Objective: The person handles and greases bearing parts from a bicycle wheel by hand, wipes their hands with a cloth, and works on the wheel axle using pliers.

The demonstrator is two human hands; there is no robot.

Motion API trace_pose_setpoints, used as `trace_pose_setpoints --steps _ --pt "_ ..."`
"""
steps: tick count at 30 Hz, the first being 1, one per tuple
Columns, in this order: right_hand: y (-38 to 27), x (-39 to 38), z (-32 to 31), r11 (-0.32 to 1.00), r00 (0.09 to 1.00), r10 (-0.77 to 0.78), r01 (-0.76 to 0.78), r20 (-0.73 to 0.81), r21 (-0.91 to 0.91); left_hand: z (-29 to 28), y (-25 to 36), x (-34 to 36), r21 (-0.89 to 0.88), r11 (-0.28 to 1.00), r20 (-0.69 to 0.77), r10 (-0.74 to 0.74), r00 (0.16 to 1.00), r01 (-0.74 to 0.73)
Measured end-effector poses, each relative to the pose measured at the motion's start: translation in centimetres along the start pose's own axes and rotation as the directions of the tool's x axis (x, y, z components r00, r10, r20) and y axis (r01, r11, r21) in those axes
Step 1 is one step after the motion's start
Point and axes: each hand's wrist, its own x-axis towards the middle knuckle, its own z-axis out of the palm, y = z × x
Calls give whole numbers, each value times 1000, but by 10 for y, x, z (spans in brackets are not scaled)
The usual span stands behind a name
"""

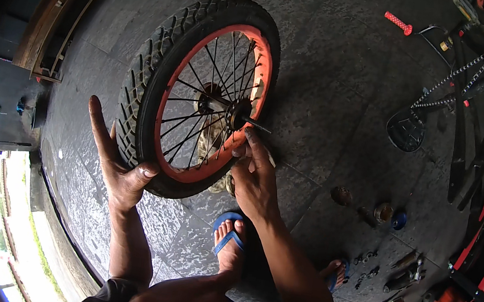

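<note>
- Nearest to us, our foot in a blue sandal (pixel 230 234) rests on the stone floor (pixel 332 102) just under the wheel, so we sit close enough to work on it with both arms bent.
- Our left hand (pixel 122 166) braces the small bicycle wheel (pixel 200 94) from the side: palm flat against the knobby black tyre, thumb hooked over the orange rim, other fingers spread and straight, which keeps the wheel standing upright on the floor.
- Our right hand (pixel 254 176) is at the hub, its fingers pinched near the protruding axle (pixel 254 123); we cannot tell whether they grip it.
- Off to the right, small parts and tools (pixel 387 271) lie within arm's reach.
- Farthest, the bicycle frame (pixel 473 89) lies on its side with chain and red grip showing.
</note>
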Motion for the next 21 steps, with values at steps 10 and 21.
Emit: trace_pose_setpoints --steps 10,21 --pt "-4 5 18 990 986 102 -113 -132 -82 -3 -3 -12 -4 998 -11 62 998 -62" --pt "-59 39 -8 708 971 229 -212 -65 -673 11 18 -44 -207 974 69 -75 995 88"
